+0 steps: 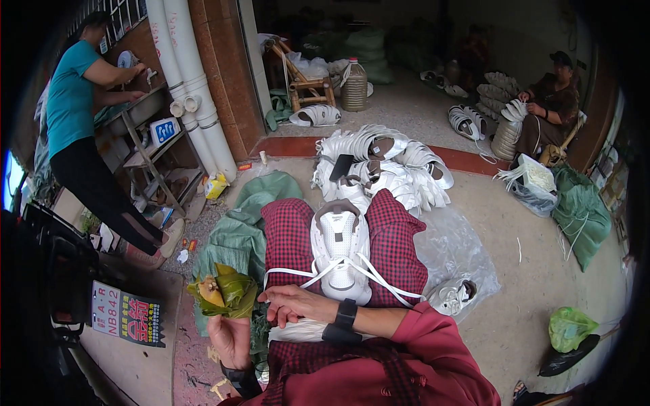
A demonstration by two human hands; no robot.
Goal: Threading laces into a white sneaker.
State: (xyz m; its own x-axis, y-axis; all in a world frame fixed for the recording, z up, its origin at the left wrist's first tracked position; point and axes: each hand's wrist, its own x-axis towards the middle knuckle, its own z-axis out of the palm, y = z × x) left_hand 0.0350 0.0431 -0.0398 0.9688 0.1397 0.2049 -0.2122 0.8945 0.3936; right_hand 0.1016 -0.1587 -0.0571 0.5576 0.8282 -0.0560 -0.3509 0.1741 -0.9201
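Observation:
My left hand (230, 338) grips a leaf-wrapped food parcel (233, 292), its green leaves peeled back from a pale brownish filling. Just to its right, my right hand (291, 304) reaches across my lap, fingers loosely curled and apart, with nothing visible in them. A white sneaker (340, 247) rests on the red-and-black checked cloth (396, 237) over my knees. Its white laces (298, 273) trail loose to both sides, and neither hand touches it. Below my right hand lies a bundle of white laces (305, 331), partly hidden by my forearm.
A heap of white shoes (386, 162) lies ahead, with a black phone (341, 167) on it. Clear plastic sheeting (460, 250) and another shoe (452, 296) are at right. A person (74, 115) stands at a sink on the left; another (552, 108) sits handling shoes at far right.

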